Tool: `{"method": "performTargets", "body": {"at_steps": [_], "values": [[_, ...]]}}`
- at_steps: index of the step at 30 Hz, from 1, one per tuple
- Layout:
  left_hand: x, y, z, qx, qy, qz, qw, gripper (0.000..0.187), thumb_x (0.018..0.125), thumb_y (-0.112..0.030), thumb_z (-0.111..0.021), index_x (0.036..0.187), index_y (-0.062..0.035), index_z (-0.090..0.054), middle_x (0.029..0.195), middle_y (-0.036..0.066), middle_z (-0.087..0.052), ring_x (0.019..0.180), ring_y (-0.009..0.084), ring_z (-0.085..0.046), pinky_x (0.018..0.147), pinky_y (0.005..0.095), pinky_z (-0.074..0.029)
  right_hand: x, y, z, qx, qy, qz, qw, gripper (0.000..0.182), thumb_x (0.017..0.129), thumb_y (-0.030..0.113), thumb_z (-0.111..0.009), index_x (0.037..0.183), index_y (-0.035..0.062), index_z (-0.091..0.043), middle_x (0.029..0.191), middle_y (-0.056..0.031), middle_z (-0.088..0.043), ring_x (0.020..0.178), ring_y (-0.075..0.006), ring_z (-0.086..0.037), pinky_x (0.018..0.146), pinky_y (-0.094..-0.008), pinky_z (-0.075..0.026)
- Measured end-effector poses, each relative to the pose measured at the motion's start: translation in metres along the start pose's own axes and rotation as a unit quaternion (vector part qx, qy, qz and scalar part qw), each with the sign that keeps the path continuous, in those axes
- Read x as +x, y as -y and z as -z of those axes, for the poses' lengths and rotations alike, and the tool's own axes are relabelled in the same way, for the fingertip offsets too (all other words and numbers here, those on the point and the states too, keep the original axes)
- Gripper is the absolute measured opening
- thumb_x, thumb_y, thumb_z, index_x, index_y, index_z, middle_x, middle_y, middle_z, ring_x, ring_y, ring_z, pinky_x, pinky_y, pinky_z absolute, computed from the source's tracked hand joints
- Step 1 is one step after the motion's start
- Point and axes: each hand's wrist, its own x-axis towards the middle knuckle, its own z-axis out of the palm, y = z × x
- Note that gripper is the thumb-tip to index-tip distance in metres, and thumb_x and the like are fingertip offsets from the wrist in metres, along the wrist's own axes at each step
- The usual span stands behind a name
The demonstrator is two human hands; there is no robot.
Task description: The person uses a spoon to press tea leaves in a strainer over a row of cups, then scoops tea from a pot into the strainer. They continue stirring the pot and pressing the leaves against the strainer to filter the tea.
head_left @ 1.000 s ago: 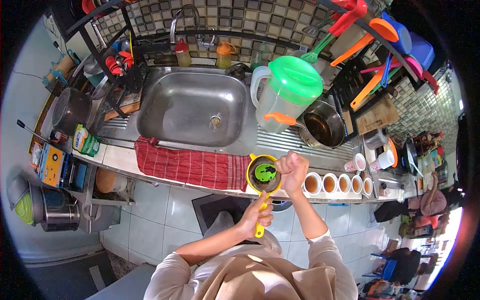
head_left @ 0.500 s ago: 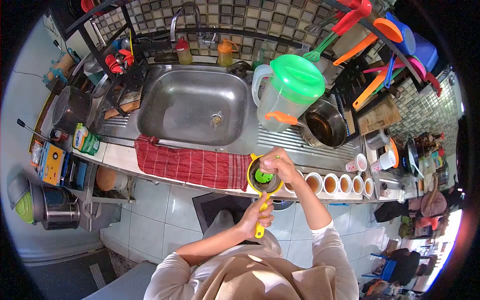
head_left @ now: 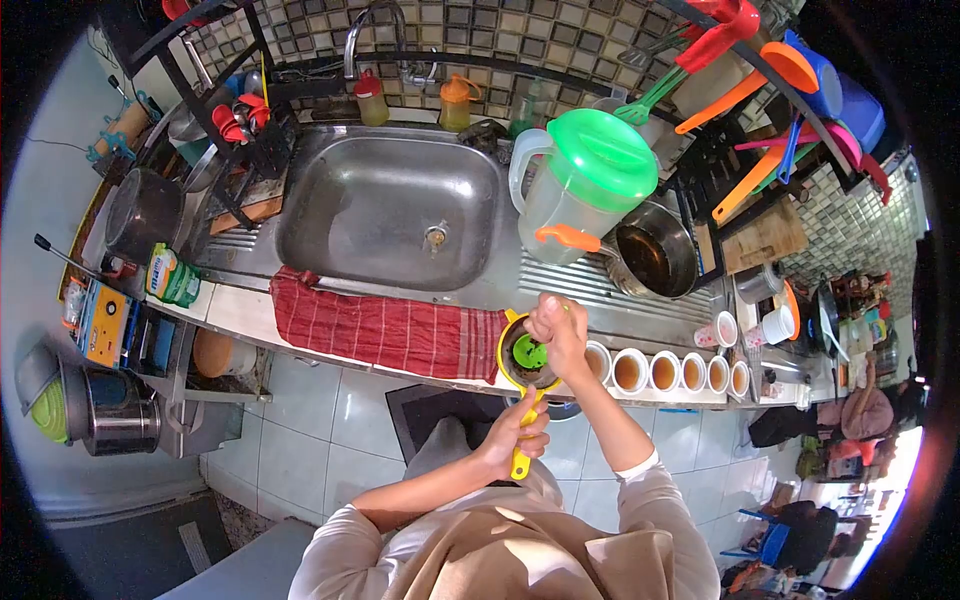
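My left hand (head_left: 512, 440) is wrapped round the yellow handle of a strainer (head_left: 505, 365), held level at the counter's front edge. Dark, wet-looking residue lies inside its bowl. Over the rim, my right hand (head_left: 560, 330) is closed in a fist round what looks like the handle of a green spoon (head_left: 530, 351). The spoon's round head is down in the strainer; its handle is mostly hidden by my fingers. Just right of my right hand begins a row of several white cups (head_left: 630, 371) filled with amber-brown liquid. What is beneath the strainer is hidden.
A red checked cloth (head_left: 390, 325) lies along the edge before the steel sink (head_left: 390, 150). A green-lidded pitcher (head_left: 585, 185) and a pot (head_left: 652, 250) of dark liquid, an orange-handled utensil (head_left: 568, 237) near them, stand on the drainboard. Utensils (head_left: 745, 90) hang from the upper right rack.
My right fist has tilted more upright and shifted slightly left, uncovering more of the nearest cup. The green spoon's head has moved a little within the strainer. My left hand keeps its grip.
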Motion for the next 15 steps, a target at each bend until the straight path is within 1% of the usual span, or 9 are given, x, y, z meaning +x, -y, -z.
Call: {"method": "performTargets", "body": {"at_steps": [2, 6, 15], "values": [[-0.0002, 0.0, 0.0, 0.001, -0.002, 0.001, 1.0, 0.035, 0.085, -0.048, -0.035, 0.076, -0.0149, -0.036, 0.051, -0.007, -0.022, 0.039, 0.0036, -0.02, 0.038, 0.0176, -0.018, -0.0018, 0.002, -0.0023, 0.005, -0.033, 0.034, 0.999, 0.036, 0.086, 0.026, -0.044, 0.056, 0.0085, -0.034, 0.05, 0.0052, -0.025, 0.044, -0.0049, -0.022, 0.041, -0.0223, -0.018], [-0.0003, -0.0002, 0.0004, -0.004, 0.004, -0.001, 1.0, 0.035, 0.085, -0.048, -0.035, 0.077, -0.0149, -0.036, 0.051, -0.007, -0.023, 0.039, 0.0034, -0.02, 0.037, 0.0173, -0.018, -0.0036, 0.003, -0.0057, -0.004, -0.044, 0.035, 0.998, 0.037, 0.086, 0.027, -0.044, 0.056, 0.0086, -0.033, 0.051, 0.0052, -0.025, 0.044, -0.005, -0.021, 0.041, -0.0222, -0.017], [-0.0004, 0.0011, 0.0007, 0.002, -0.002, -0.006, 1.0, 0.035, 0.085, -0.049, -0.035, 0.077, -0.0149, -0.035, 0.051, -0.007, -0.023, 0.039, 0.0032, -0.02, 0.037, 0.0172, -0.018, -0.0076, 0.0014, -0.0041, -0.002, -0.067, 0.075, 0.995, 0.038, 0.086, 0.03, -0.044, 0.056, 0.0086, -0.032, 0.05, 0.0049, -0.025, 0.044, -0.0047, -0.022, 0.041, -0.0218, -0.018]]}}
